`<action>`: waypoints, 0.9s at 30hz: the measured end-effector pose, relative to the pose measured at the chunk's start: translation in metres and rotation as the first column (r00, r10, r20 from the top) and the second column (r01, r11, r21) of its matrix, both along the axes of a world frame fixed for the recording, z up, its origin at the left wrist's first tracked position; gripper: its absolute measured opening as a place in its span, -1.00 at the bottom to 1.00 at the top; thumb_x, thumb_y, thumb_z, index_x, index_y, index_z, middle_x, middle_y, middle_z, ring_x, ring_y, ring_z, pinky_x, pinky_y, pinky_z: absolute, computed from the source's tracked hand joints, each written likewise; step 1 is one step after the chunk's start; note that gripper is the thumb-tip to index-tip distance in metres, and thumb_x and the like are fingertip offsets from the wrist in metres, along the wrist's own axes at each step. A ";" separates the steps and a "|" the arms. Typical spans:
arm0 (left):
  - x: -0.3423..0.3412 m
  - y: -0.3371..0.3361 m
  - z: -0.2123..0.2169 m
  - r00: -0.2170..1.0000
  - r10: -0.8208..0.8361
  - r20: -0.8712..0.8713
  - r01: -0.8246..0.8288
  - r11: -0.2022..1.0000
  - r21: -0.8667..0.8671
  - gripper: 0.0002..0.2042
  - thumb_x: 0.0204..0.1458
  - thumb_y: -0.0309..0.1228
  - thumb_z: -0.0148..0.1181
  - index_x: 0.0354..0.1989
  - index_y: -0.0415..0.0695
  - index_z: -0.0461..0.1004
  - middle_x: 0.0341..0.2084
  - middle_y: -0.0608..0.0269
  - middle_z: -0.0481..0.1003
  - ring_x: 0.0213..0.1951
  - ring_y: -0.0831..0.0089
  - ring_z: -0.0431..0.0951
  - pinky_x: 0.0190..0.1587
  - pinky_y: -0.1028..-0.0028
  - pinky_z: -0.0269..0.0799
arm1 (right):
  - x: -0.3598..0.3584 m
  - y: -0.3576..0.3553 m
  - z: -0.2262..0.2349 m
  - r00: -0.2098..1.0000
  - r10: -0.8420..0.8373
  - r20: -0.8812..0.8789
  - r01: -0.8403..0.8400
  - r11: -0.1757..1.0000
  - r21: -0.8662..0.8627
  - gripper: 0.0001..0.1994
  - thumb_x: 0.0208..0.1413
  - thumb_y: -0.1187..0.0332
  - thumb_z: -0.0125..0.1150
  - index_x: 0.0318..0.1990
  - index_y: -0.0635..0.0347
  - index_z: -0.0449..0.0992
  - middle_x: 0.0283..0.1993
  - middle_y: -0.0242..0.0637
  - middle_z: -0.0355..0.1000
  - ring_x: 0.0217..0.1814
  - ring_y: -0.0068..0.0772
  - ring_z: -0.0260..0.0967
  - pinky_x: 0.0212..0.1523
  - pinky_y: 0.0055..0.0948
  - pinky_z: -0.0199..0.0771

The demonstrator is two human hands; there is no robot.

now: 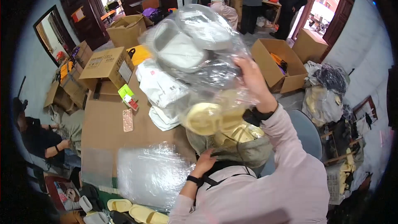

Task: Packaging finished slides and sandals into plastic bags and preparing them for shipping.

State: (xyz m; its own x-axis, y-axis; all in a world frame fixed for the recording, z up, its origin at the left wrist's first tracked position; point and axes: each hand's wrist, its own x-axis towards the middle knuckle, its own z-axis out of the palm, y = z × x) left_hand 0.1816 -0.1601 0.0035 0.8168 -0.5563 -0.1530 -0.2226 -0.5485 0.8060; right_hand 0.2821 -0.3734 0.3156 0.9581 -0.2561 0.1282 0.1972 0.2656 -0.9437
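My right hand (253, 81) is raised over the table, closed on clear plastic bags of slippers. Pale grey slippers (180, 49) show through the upper part of this bundle, yellow slippers (203, 118) through the lower part; motion blurs them somewhat. A grey cloth sack (224, 153) sits at my lap with more yellow slippers (242, 135) at its mouth. At the sack's near left side, my left hand (205, 161) rests with its fingers closed against the cloth; the fingertips are partly hidden.
On the brown table (103, 126) lie a stack of clear plastic bags (153, 174), a patterned phone (128, 120) and white packages (159, 83). Cardboard boxes (105, 64) stand beyond. A grey stool (304, 132) is to my right. A person (37, 137) sits at left.
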 end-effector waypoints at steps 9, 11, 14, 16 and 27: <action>0.016 -0.038 -0.094 0.705 -0.464 0.536 0.161 0.841 0.516 -0.32 -0.23 -0.19 0.26 0.10 -0.15 0.16 0.13 0.03 0.15 0.21 0.25 0.08 0.22 0.20 -0.07 | -0.041 -0.081 -0.031 0.948 -0.302 -0.105 0.280 0.942 -0.184 -0.82 0.08 0.27 0.03 -0.25 0.17 0.40 -0.47 -0.49 0.28 -0.72 -0.73 0.03 -0.71 -0.69 -0.02; 0.018 -0.042 -0.089 0.663 -0.538 0.521 0.182 0.790 0.585 -0.30 -0.22 -0.19 0.26 0.14 -0.11 0.12 0.10 0.04 0.21 0.21 0.28 0.08 0.25 0.20 -0.16 | -0.048 -0.097 -0.041 0.916 -0.364 -0.167 0.335 0.925 -0.180 -0.81 0.07 0.28 0.03 -0.24 0.18 0.40 -0.51 -0.49 0.28 -0.73 -0.71 0.05 -0.73 -0.67 0.00; 0.018 -0.047 -0.050 0.798 -0.595 0.098 0.379 0.620 0.687 -0.31 -0.16 -0.24 0.20 0.18 -0.09 0.05 -0.05 0.07 0.38 0.11 0.25 0.27 0.25 0.20 -0.17 | -0.056 -0.119 -0.050 0.883 -0.420 -0.208 0.376 0.900 -0.221 -0.81 0.07 0.28 0.03 -0.24 0.17 0.40 -0.53 -0.49 0.27 -0.74 -0.71 0.05 -0.77 -0.65 0.00; 0.013 -0.041 -0.059 0.848 -0.519 -0.102 0.445 0.595 0.670 -0.47 -0.12 -0.31 0.13 0.10 -0.08 0.22 -0.24 0.12 0.50 -0.09 0.20 0.46 0.23 0.19 -0.12 | -0.053 -0.110 -0.049 0.897 -0.391 -0.208 0.348 0.912 -0.216 -0.81 0.07 0.28 0.03 -0.24 0.17 0.40 -0.53 -0.49 0.27 -0.74 -0.71 0.05 -0.78 -0.65 0.00; -0.001 -0.027 -0.008 0.736 -0.651 0.185 0.535 0.727 0.429 -0.88 -0.18 -0.42 -0.02 -0.56 -0.14 0.46 -0.64 0.08 0.48 -0.48 0.11 0.52 -0.37 0.18 0.43 | -0.060 -0.045 -0.118 0.873 -0.417 -0.254 0.415 0.907 -0.064 -0.78 0.07 0.26 -0.02 -0.21 0.17 0.39 -0.49 -0.48 0.26 -0.65 -0.71 0.12 -0.68 -0.70 0.10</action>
State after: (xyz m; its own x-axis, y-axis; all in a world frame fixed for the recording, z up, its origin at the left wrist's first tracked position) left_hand 0.1809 -0.1869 -0.0047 0.3669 -0.9031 -0.2231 -0.7912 -0.4291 0.4357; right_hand 0.2218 -0.4182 0.1975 0.7626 -0.6386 -0.1029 0.0400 0.2053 -0.9779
